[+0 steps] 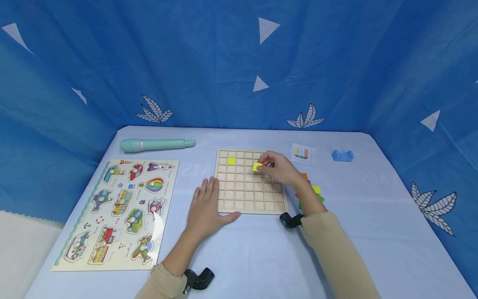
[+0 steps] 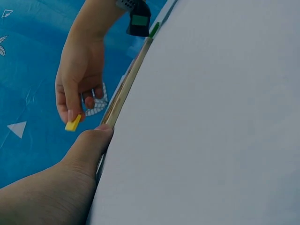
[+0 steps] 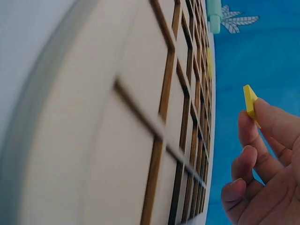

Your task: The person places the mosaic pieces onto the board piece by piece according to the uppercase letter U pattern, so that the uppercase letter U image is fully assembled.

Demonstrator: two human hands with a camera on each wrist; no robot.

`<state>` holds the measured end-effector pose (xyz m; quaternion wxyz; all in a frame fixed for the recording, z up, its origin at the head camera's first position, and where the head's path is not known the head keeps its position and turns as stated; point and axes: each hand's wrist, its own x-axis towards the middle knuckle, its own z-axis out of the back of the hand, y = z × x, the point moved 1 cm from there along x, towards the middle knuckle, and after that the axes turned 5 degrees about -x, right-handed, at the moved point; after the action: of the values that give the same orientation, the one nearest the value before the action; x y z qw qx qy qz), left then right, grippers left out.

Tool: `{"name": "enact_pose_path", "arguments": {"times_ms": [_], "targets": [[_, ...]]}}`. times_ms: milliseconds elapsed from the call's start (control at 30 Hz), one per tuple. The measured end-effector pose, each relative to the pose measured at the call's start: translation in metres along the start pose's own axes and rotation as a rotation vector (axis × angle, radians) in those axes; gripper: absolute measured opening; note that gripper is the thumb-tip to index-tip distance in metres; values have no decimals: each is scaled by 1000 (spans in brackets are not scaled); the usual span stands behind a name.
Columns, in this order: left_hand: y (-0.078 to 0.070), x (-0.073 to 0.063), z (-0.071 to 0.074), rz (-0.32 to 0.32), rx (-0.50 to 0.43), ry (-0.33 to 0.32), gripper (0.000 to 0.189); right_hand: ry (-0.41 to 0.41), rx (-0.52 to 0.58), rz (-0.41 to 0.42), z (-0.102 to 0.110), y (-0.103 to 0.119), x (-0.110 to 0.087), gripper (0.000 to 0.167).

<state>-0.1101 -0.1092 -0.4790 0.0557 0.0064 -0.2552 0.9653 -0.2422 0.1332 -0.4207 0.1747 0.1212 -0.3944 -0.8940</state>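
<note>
Thumb and index finger of my right hand (image 1: 278, 167) pinch a yellow square tile (image 3: 251, 104) above the upper right part of a wooden grid board (image 1: 251, 214). Another yellow tile (image 1: 231, 161) lies in a cell near the board's upper left. My left hand (image 1: 205, 207) rests at the board's lower left, its fingers straight along the left side and the thumb at the front edge. In the left wrist view, that thumb (image 2: 96, 136) touches the board's edge. Partly hidden under the right forearm, several coloured tiles (image 1: 316, 189) lie right of the board.
A pattern card (image 1: 303, 155) lies behind the right hand, with a blue block (image 1: 342, 155) farther right. At the left are a vehicle picture puzzle (image 1: 130, 211) and, behind it, a green pen-like stick (image 1: 157, 144). Blue curtains (image 1: 239, 62) surround the table.
</note>
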Motion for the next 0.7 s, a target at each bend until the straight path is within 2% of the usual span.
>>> {"name": "enact_pose_path", "arguments": {"times_ms": [400, 700], "targets": [[-1, 0, 2, 9, 11, 19, 126, 44, -48, 20, -35, 26, 26, 14], [-2, 0, 5, 10, 9, 33, 125, 29, -85, -8, -56, 34, 37, 14]]}}
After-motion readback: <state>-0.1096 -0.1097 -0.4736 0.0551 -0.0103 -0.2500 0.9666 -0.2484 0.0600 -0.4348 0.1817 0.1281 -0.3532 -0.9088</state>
